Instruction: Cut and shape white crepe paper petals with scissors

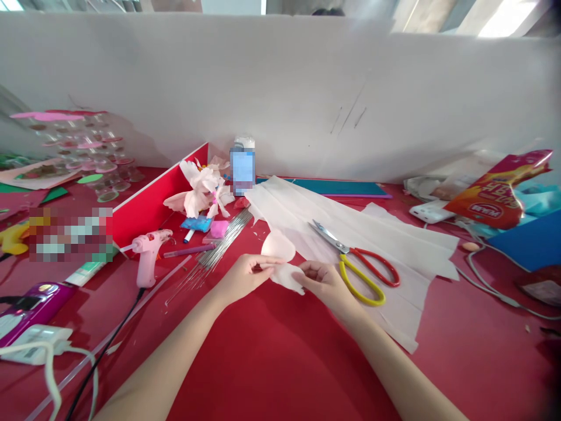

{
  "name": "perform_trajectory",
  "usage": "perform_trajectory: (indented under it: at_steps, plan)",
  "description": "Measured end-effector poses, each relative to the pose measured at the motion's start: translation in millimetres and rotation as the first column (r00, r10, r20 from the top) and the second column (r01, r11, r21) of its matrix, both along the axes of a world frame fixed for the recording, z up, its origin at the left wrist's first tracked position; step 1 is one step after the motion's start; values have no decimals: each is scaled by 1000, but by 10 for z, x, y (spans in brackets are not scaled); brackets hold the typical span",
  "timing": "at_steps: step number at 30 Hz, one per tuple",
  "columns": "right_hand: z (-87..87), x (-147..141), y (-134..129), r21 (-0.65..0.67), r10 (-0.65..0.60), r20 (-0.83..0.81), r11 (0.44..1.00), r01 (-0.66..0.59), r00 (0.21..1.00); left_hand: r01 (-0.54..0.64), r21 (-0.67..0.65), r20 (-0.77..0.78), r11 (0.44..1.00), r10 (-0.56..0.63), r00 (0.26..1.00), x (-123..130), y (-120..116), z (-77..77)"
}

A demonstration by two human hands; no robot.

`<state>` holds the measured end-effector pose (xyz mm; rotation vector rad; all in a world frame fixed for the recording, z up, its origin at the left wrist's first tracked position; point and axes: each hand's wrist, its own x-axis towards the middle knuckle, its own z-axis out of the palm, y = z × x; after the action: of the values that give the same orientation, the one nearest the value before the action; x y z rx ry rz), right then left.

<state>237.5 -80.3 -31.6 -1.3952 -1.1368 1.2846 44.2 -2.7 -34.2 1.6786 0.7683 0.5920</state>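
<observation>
Between my two hands is a small pale paper petal with an uneven edge. My left hand pinches its left side, fingers pressed together. On its right side, my right hand grips it between thumb and fingers. Another rounded pale petal lies just beyond my fingertips. Scissors with one red and one yellow handle rest, blades slightly apart, on large white paper sheets to the right. A pale pink paper flower stands at the back left.
A pink glue gun with a black cord and a bundle of thin wires lie left. Behind them is a red panel. A phone stands at the back; a snack bag and white cables lie right.
</observation>
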Motion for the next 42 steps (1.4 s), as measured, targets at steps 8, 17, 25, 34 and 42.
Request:
perform_trajectory:
  at_steps: [8, 17, 25, 34, 42]
  plan:
    - [-29, 24, 3, 47, -75, 41, 996, 73, 996, -2, 18, 47, 1000, 1, 999, 9, -19, -31]
    - [-54, 6, 28, 134, -118, 273, 987, 84, 955, 14, -1, -28, 1000, -14, 1000, 2, -38, 49]
    - [-6, 661, 46, 192, -319, 848, 930, 314, 424, -160, -4, 34, 987, 161, 986, -23, -4, 19]
    - [-163, 938, -34, 13, -64, 992, 910, 415, 109, -267, 70, 61, 961, 263, 963, -54, 9, 55]
    - [-133, 986, 59, -50, -13, 991, 889, 454, 135, -321, 57, 115, 945, 313, 943, -45, 1, 98]
